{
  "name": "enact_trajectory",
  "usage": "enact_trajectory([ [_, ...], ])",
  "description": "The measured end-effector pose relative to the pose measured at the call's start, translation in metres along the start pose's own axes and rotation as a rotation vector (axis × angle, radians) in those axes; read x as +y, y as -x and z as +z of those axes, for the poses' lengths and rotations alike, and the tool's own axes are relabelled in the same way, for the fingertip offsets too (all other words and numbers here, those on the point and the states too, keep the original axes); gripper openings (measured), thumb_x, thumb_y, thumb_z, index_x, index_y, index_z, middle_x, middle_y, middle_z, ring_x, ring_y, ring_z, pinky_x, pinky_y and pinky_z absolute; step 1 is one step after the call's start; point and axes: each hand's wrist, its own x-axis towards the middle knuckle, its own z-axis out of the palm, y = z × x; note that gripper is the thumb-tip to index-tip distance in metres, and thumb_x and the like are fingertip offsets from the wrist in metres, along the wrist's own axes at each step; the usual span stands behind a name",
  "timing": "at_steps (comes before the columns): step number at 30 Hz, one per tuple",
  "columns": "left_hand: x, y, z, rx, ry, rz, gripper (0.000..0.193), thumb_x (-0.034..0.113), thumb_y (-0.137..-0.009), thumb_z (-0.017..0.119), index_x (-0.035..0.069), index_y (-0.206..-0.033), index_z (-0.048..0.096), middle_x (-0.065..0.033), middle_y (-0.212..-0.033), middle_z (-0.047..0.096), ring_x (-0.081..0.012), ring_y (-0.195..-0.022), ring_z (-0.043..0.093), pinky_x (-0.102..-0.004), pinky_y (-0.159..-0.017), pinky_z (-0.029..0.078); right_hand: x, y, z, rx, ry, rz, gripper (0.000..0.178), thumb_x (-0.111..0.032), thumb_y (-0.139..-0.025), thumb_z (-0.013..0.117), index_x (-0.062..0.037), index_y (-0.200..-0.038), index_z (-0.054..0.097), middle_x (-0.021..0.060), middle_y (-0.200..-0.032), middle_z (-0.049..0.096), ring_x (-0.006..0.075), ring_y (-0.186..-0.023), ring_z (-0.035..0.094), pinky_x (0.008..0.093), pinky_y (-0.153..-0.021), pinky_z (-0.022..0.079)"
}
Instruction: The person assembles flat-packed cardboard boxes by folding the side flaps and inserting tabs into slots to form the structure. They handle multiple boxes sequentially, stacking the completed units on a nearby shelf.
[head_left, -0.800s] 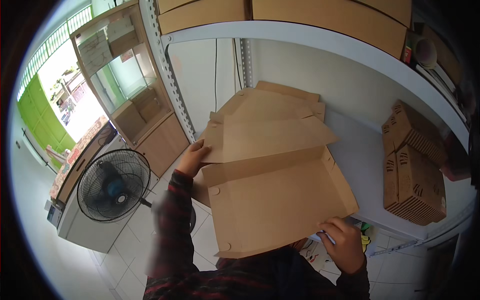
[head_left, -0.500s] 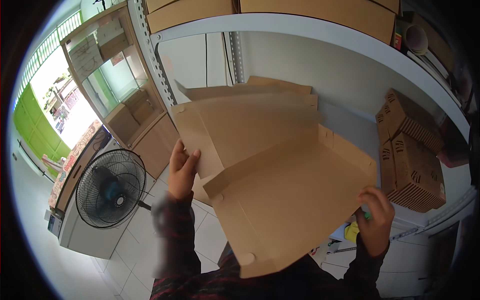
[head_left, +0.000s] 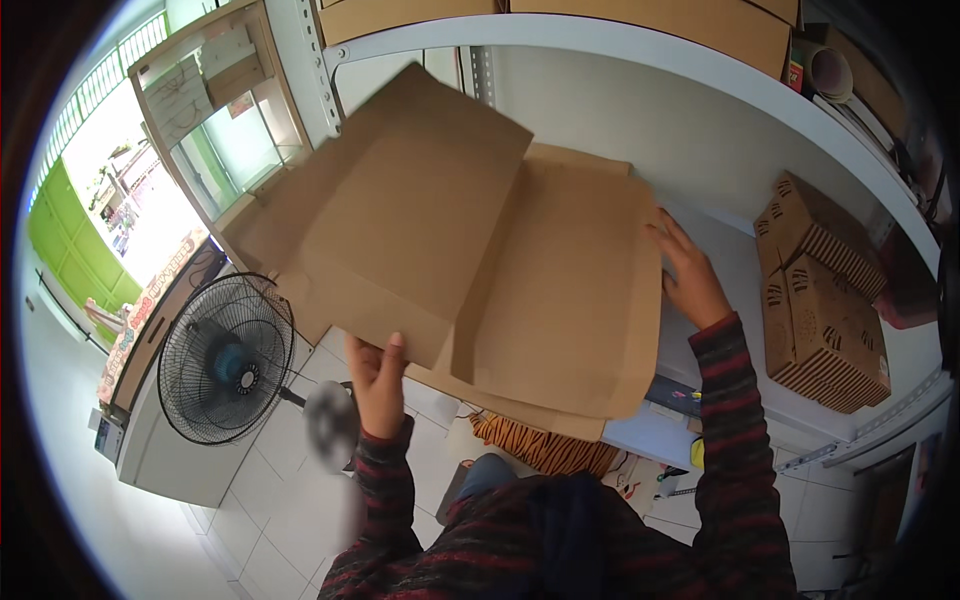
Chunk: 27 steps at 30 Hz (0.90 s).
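A brown cardboard box blank (head_left: pixel 565 290), partly folded along a crease, is tilted in front of me above other cardboard. Its raised left panel (head_left: pixel 410 200) slants up toward the back. With thumb on top and fingers beneath, my left hand (head_left: pixel 378 380) grips the lower left edge of that panel. My right hand (head_left: pixel 695 275) is at the blank's right edge, its fingers stretched out and apart, the fingertips against or just beside the cardboard. More flat brown cardboard shows beneath and behind the blank.
A grey metal shelf (head_left: pixel 600 30) with large boxes crosses above. Stacked brown cartons (head_left: pixel 825 310) stand at the right. On the left are a black fan (head_left: pixel 228 360) and a glass-fronted cabinet (head_left: pixel 225 120). A tiger-striped cloth (head_left: pixel 540 445) lies below the cardboard.
The blank has moved away from my body and turned, its left panel now raised higher. My right hand has gone from the near right corner up to the right edge, its fingers opening.
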Motion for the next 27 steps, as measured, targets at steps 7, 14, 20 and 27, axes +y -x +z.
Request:
enact_trajectory([
  [7, -0.021, 0.033, 0.007, 0.165, -0.075, 0.092, 0.069, -0.005, -0.09, 0.058, 0.005, -0.146, 0.018, -0.0164, -0.143, 0.038, -0.0241, -0.124, 0.047, -0.0329, -0.104, 0.038, -0.057, 0.043, -0.055, -0.223, -0.357, 0.238, 0.041, 0.016, -0.077, 0.049, 0.0019, -0.112, 0.063, 0.0149, -0.126, 0.059, 0.0239, -0.084, 0.063, 0.0306, -0.077, 0.053],
  [14, 0.003, 0.058, 0.057, -0.041, -0.603, 0.709, 0.057, 0.002, -0.075, 0.067, 0.0, -0.127, 0.044, -0.0203, -0.127, 0.051, -0.0336, -0.123, 0.049, -0.0435, -0.102, 0.038, -0.082, 0.083, -0.068, -0.26, -0.333, 0.223, 0.033, 0.013, -0.075, 0.058, 0.0011, -0.104, 0.067, 0.015, -0.117, 0.063, 0.0241, -0.082, 0.065, 0.0305, -0.073, 0.053],
  [20, -0.001, 0.04, 0.13, -0.782, -0.613, 0.34, 0.035, 0.004, -0.084, 0.063, 0.0, -0.117, 0.054, -0.0191, -0.115, 0.06, -0.0352, -0.107, 0.06, -0.0408, -0.089, 0.049, -0.056, 0.091, -0.038, -0.145, -0.403, 0.206, 0.019, 0.007, -0.074, 0.07, 0.0031, -0.091, 0.064, 0.0133, -0.097, 0.066, 0.0254, -0.08, 0.067, 0.0327, -0.069, 0.054],
  [27, -0.011, 0.027, 0.155, -0.751, -0.592, 0.12, 0.033, 0.006, -0.086, 0.064, 0.001, -0.117, 0.054, -0.0181, -0.107, 0.063, -0.036, -0.092, 0.064, -0.04, -0.081, 0.051, -0.068, 0.091, -0.013, 0.032, -0.324, 0.194, 0.016, 0.004, -0.077, 0.072, 0.0015, -0.088, 0.06, 0.0115, -0.08, 0.065, 0.0255, -0.068, 0.066, 0.0333, -0.062, 0.052],
])
